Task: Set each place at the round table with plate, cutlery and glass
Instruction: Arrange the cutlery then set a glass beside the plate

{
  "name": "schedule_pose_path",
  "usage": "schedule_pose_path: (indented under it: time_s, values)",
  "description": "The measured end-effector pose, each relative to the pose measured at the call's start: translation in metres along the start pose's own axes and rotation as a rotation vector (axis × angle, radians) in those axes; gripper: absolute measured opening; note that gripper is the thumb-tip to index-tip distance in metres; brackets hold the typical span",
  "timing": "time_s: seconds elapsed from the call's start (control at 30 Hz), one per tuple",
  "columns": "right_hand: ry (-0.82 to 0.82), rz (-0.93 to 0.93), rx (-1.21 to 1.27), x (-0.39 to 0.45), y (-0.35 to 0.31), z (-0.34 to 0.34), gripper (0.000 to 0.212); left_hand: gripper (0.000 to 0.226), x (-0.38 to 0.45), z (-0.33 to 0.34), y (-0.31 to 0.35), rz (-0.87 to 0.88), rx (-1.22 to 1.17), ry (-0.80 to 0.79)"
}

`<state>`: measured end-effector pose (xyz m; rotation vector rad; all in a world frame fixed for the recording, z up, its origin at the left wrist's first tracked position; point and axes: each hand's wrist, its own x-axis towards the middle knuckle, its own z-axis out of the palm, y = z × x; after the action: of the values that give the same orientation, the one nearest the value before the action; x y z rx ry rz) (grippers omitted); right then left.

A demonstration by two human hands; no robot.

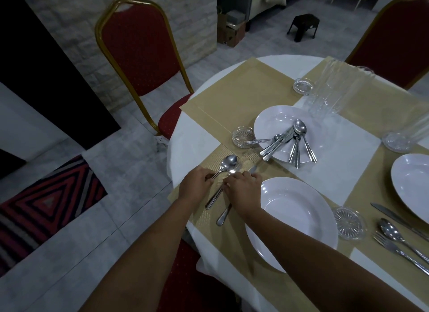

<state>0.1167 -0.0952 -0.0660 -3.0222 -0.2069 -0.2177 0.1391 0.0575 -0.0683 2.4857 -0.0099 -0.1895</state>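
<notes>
Both hands [220, 184] on spoon [226, 164] and, seemingly, fork [235, 169] beside plate [294, 216].

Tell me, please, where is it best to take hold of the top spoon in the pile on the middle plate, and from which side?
Probably by the handle end, coming from the near side. The top spoon lies with its bowl toward the centre of the middle plate, and its handle juts past the rim, so fingers could pinch it there without disturbing the pile.

Head camera looks steeply down, close over the round table [192, 135] edge.
</notes>
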Motion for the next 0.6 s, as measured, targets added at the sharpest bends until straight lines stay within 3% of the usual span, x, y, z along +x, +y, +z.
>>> schedule_pose_path:
  time_s: [0.6]
  values:
    - [-0.058,0.007,0.023,-0.003,0.0006,-0.0061,0.009,0.03,-0.0085,0.0009,-0.004,0.003,0.056,-0.003]
